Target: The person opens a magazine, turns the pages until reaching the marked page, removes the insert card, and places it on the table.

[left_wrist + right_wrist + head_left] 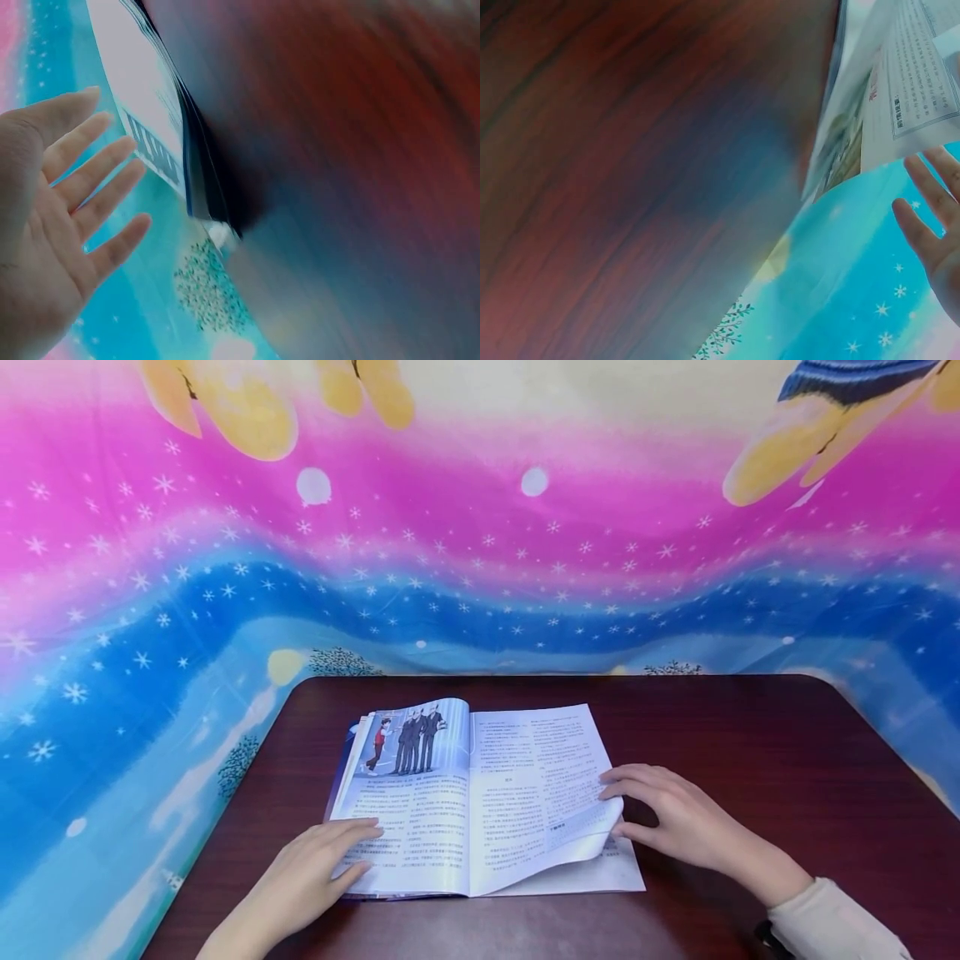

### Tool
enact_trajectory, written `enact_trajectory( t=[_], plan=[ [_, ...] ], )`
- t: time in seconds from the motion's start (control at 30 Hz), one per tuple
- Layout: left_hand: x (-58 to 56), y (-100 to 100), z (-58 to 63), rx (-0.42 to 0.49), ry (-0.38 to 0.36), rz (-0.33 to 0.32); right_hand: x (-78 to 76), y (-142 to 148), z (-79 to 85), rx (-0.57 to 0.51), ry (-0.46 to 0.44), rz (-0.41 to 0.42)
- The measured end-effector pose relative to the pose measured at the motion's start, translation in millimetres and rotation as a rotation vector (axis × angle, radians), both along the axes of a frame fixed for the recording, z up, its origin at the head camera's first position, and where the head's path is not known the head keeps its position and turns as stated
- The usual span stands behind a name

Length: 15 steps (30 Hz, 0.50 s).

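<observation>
An open magazine lies on the table in the head view, its left page topped by an illustration of figures in dark suits. My left hand rests at the lower left of that page, fingers extended. On the other side, my right hand pinches the outer edge of a right-hand page between thumb and fingers. The lower corner of this page curls up off the sheet beneath. The right wrist view has the raised page above the spread fingers; the thumb is mostly cut off there.
Under the magazine is a dark reddish-brown wooden table with rounded far corners. A colourful cloth with snowflakes hangs behind and around it. A pale sleeve covers the right forearm.
</observation>
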<state>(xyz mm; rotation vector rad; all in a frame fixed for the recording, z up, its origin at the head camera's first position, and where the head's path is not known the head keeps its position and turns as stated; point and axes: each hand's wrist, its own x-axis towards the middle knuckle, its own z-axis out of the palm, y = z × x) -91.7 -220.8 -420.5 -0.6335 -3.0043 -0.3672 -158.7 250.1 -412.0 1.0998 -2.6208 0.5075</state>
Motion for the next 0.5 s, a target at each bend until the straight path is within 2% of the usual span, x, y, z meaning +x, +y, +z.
enact_trajectory(
  t=[0.17, 0.5],
  plan=[
    [-3.0, 15, 0.3, 0.030, 0.071, -0.049, -2.3, -4, 3.9, -0.048, 0.025, 0.024],
    [-10.1, 41, 6.0, 0.118, 0.122, -0.133, -5.5, -14, 14.5, -0.084, 0.028, 0.027]
  ],
)
